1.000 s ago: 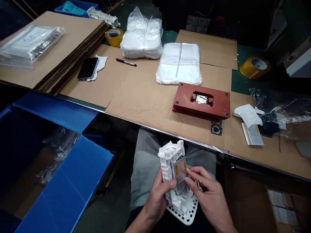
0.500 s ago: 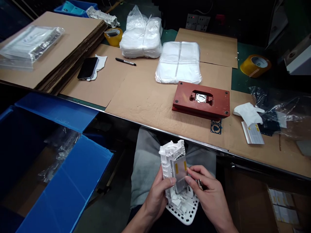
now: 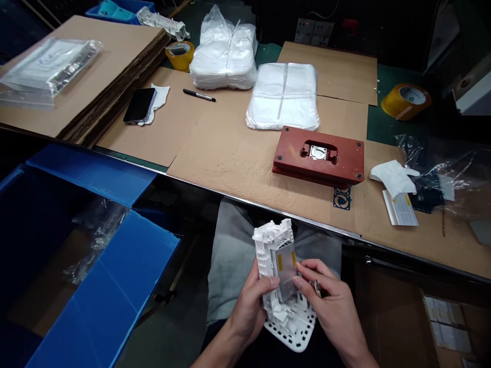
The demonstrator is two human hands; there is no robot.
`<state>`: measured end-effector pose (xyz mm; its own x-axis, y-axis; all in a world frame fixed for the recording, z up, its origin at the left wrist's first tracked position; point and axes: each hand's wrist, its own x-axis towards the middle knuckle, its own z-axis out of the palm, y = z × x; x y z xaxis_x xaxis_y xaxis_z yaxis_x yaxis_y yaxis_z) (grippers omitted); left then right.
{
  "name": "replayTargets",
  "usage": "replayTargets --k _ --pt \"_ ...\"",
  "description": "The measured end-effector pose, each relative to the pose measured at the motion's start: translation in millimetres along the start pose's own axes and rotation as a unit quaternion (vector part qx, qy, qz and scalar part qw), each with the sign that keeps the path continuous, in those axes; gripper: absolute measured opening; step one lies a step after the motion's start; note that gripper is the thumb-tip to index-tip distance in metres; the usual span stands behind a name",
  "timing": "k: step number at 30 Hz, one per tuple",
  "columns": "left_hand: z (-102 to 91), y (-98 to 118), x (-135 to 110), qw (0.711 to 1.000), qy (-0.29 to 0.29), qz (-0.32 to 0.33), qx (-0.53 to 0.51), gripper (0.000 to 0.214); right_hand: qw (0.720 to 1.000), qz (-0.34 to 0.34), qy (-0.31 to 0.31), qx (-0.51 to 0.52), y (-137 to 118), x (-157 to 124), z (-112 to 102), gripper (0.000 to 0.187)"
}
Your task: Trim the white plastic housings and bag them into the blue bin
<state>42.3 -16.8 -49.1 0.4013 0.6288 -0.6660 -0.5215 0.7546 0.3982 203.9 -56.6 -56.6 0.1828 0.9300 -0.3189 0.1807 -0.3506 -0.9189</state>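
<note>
Over my lap is a white plastic housing with a slotted, rounded base pointing toward me. My left hand is closed round its left side, thumb against the front. A flat silver metal plate with two yellow strips sits against the housing's front face, tilted slightly. My right hand pinches the plate's right edge between thumb and fingertips. A small shiny metal piece shows between the fingers of that hand; its kind is unclear.
On the table stand a red fixture block, white bag stacks, a pen and a phone. A similar plate lies right, beside a white glove. A blue bin stands left; the table's edge runs ahead.
The metal plate's lower end stands slightly farther out from the housing. Both hands keep their grip, and the view has shifted slightly.
</note>
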Motion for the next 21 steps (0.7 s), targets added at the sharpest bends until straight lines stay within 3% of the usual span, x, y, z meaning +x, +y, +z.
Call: replayTargets --k 8,13,16,21 --pt "4.7 6.3 3.2 0.998 0.013 -0.043 -0.053 0.078 0.986 0.101 -0.049 0.127 0.6 4.3 -8.1 0.031" --pt "4.1 2.5 3.8 0.996 0.015 -0.055 -0.072 0.081 0.947 0.193 -0.012 0.257 3.2 2.8 -5.0 0.038" --pt "5.1 1.3 3.1 0.996 0.014 -0.051 -0.076 0.081 0.946 0.195 0.004 0.258 2.2 2.7 -4.2 0.034" --pt "7.0 4.5 1.5 0.995 0.009 -0.047 -0.088 0.077 0.970 0.144 -0.030 0.196 -1.4 4.6 -4.1 0.029"
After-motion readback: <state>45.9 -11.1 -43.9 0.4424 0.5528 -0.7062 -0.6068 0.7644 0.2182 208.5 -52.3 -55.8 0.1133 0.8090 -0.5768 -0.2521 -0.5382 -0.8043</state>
